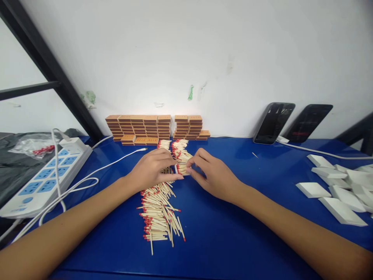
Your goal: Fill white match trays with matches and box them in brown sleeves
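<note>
Between my hands is a small white matchbox tray (182, 169) filled with red-tipped matches. My left hand (153, 168) curls around its left end, with the fingers above and the thumb along the near side. The thumb and fingers of my right hand (217, 175) pinch the right end. Beneath and in front of my left hand, a long heap of loose matches (159, 212) spreads toward the near edge. More matches (180, 147) lie just beyond the tray, their red heads mostly to the left.
Stacked matchboxes (138, 126) line the wall, with a second stack (188, 126) beside them. A power strip (46, 177) and white cable (101, 169) lie left. Two phones (274, 123) lean on the wall. White empty trays (344, 202) are piled right on the blue table (233, 241).
</note>
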